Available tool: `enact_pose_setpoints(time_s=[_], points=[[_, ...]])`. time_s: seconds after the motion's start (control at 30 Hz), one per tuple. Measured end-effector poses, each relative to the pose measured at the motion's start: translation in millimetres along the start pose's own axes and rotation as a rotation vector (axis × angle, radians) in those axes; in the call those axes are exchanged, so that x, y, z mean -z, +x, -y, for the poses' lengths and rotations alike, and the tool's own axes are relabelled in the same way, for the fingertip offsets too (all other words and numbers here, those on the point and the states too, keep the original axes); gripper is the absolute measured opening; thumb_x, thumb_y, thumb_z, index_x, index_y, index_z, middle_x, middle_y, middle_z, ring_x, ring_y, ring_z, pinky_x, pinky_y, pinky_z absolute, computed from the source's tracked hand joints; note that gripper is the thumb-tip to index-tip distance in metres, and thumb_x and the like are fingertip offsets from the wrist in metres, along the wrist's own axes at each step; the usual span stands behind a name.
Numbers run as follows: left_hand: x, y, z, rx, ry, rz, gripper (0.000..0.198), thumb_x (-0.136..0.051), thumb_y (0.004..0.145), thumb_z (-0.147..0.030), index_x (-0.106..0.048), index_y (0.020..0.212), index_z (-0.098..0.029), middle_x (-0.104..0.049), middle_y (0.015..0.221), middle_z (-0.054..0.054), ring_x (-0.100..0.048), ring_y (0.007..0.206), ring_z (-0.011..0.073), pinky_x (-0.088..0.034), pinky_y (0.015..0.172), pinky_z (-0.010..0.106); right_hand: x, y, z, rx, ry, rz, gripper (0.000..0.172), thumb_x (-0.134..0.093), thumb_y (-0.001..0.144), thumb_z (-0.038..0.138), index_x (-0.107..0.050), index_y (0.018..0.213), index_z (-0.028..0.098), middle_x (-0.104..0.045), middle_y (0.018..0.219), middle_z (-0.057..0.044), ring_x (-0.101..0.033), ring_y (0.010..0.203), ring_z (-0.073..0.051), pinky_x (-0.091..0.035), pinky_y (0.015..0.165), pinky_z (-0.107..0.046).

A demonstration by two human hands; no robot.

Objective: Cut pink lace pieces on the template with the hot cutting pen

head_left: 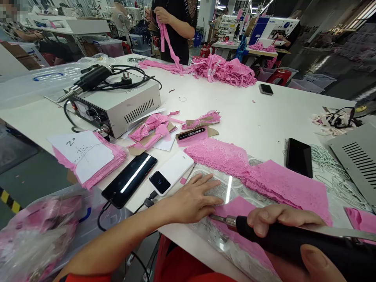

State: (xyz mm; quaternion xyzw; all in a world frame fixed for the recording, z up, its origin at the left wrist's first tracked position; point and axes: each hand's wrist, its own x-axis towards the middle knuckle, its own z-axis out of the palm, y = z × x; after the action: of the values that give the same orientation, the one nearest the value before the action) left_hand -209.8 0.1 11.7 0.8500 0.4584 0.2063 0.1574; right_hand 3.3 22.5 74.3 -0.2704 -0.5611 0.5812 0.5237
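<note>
My left hand (192,199) lies flat with fingers spread on a glass plate (229,188), next to a small pink fabric piece (237,207). My right hand (290,235) is wrapped round the black handle of a cutting tool (293,243); its metal tip (219,218) touches the pink fabric piece just below my left fingers. A strip of pink lace (258,172) lies across the glass behind them.
Near my left hand lie a white power bank (172,172) and a black phone (129,179). A grey control box (117,105) stands further left, another phone (299,157) to the right. A person (173,23) handles pink strips at the far table edge beside a pink pile (226,70).
</note>
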Motion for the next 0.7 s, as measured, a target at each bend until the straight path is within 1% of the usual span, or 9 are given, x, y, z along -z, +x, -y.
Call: enact_pose_setpoints(time_s=[0.07,0.17,0.23,0.3,0.37,0.47,0.57,0.7], points=[[1.8,-2,-2,-0.014,-0.007,-0.046,0.026,-0.057,0.094,-0.023,-0.067,0.118,-0.019,-0.048,0.145,0.016,-0.038,0.139,0.0357,-0.032,0.113,0.055,3,1,1,0.014,-0.009,0.004,0.018,-0.069,0.080,0.043,-0.068,0.089,0.028,-0.063,0.073,-0.002,-0.060,0.060,-0.017,-0.059,0.061,-0.037],[5.3,-10,-9,-0.015,-0.034,-0.151,0.025,-0.048,0.097,-0.016,-0.067,0.113,-0.016,-0.060,0.131,0.015,-0.049,0.131,0.0273,-0.040,0.110,0.046,11,5,2,0.020,0.015,-0.062,0.020,-0.067,0.080,0.043,-0.068,0.091,0.026,-0.063,0.077,-0.003,-0.061,0.063,-0.017,-0.058,0.064,-0.038],[6.7,-17,-15,-0.022,-0.062,-0.203,0.023,-0.047,0.096,-0.013,-0.067,0.107,-0.014,-0.067,0.116,0.013,-0.057,0.121,0.0233,-0.045,0.106,0.040,16,7,0,0.075,0.041,-0.060,0.021,-0.066,0.079,0.041,-0.068,0.091,0.024,-0.063,0.077,-0.003,-0.060,0.062,-0.017,-0.057,0.062,-0.037],[6.6,-26,-20,-0.045,-0.074,-0.212,0.022,-0.048,0.095,-0.012,-0.067,0.106,-0.013,-0.069,0.110,0.011,-0.061,0.113,0.0220,-0.048,0.101,0.037,19,8,-5,0.128,0.065,-0.039,0.021,-0.064,0.079,0.040,-0.068,0.092,0.023,-0.064,0.077,-0.003,-0.061,0.061,-0.017,-0.056,0.059,-0.036],[4.9,-33,-25,-0.074,-0.051,-0.189,0.023,-0.048,0.093,-0.011,-0.066,0.107,-0.013,-0.069,0.116,0.011,-0.061,0.113,0.0232,-0.049,0.100,0.038,21,9,-10,0.137,0.070,-0.039,0.023,-0.062,0.080,0.040,-0.067,0.095,0.023,-0.065,0.079,-0.003,-0.061,0.061,-0.017,-0.056,0.058,-0.036],[1.7,-40,-29,-0.113,0.025,-0.155,0.027,-0.046,0.093,-0.011,-0.064,0.113,-0.015,-0.066,0.126,0.009,-0.057,0.122,0.0256,-0.046,0.104,0.043,24,13,-13,0.129,0.055,-0.078,0.023,-0.062,0.079,0.040,-0.067,0.094,0.023,-0.065,0.080,-0.002,-0.061,0.060,-0.017,-0.055,0.058,-0.037],[0.2,-40,-29,-0.131,0.085,-0.145,0.030,-0.046,0.093,-0.010,-0.063,0.117,-0.016,-0.065,0.129,0.008,-0.055,0.125,0.0256,-0.044,0.107,0.044,34,20,-11,0.158,0.029,-0.199,0.021,-0.064,0.075,0.037,-0.068,0.087,0.021,-0.065,0.078,-0.002,-0.061,0.058,-0.016,-0.055,0.056,-0.036],[0.2,-31,-28,-0.171,0.129,-0.134,0.029,-0.048,0.094,-0.014,-0.062,0.119,-0.018,-0.063,0.131,0.005,-0.055,0.126,0.0257,-0.040,0.112,0.045,51,31,-7,0.233,-0.007,-0.375,0.015,-0.063,0.069,0.031,-0.069,0.078,0.020,-0.064,0.071,-0.002,-0.059,0.054,-0.015,-0.054,0.051,-0.033]])
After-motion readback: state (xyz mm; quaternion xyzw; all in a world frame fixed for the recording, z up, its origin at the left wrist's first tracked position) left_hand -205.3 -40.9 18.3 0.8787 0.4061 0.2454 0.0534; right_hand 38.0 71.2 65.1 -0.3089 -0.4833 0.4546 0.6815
